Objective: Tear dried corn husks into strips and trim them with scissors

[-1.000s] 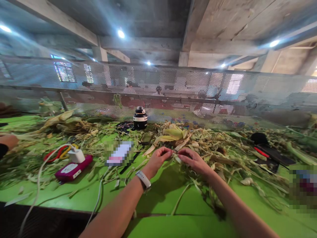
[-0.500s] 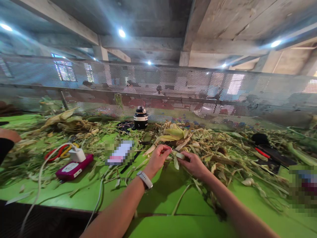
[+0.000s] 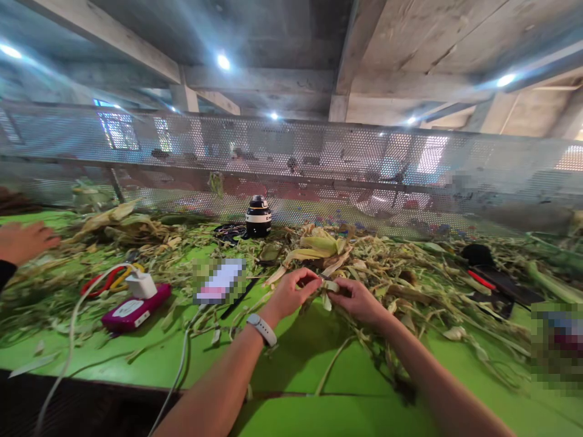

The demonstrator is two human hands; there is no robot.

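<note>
Both my hands meet over the green table (image 3: 291, 370), in front of a heap of dry corn husks (image 3: 378, 261). My right hand (image 3: 357, 300) pinches a small pale piece of corn husk (image 3: 328, 292), folded, with a strip hanging down. My left hand (image 3: 294, 290), below a white wristband (image 3: 262, 329), is closed, its thumb and fingertips pressed together at the left end of that piece. Whether a separate strip is between those fingertips is too small to make out. Just behind my hands lies a larger yellow-green husk (image 3: 319, 243).
Left are a phone (image 3: 222, 280), a magenta power strip (image 3: 136, 308) with a white charger (image 3: 141, 283) and cable, and red-and-yellow-handled tools (image 3: 107, 280). A black jar (image 3: 259, 217) stands before a perforated screen (image 3: 291, 158). Another person's hand (image 3: 27, 241) is at far left.
My left hand has shifted slightly right, closer to my right hand, and the husk piece has turned a little. The other person's hand has reached further in from the left.
</note>
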